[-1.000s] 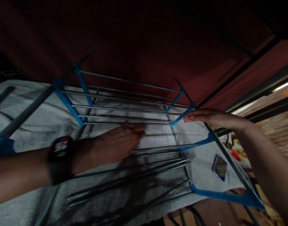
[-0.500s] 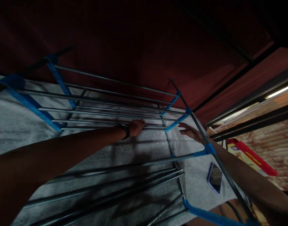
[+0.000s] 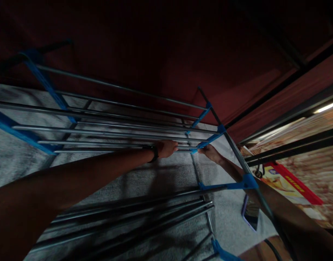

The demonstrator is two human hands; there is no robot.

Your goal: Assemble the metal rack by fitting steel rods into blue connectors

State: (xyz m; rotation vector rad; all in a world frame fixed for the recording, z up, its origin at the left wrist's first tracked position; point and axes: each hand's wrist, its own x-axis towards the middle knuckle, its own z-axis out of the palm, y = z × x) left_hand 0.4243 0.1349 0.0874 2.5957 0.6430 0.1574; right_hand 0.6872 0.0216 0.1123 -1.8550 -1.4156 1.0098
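Observation:
A rack of grey metal tubes and blue plastic brackets lies across the grey cloth. My left hand, with a dark watch on its wrist, is closed round the lowest metal tube near its right end. Past the side pole, my right hand pinches the lower end of a blue bracket, where that tube meets it. Its fingertips are partly hidden. Nearer to me, another blue bracket joins the side pole to a lower tube.
Several loose metal tubes lie on the grey cloth in front of me. A phone rests at the right, partly behind my forearm. Beyond it is a red and yellow package. A dark red surface rises behind the rack.
My left hand has slid right along the tube. My right hand has moved left and closed on the blue bracket. The rack's left end appears nearer and farther left.

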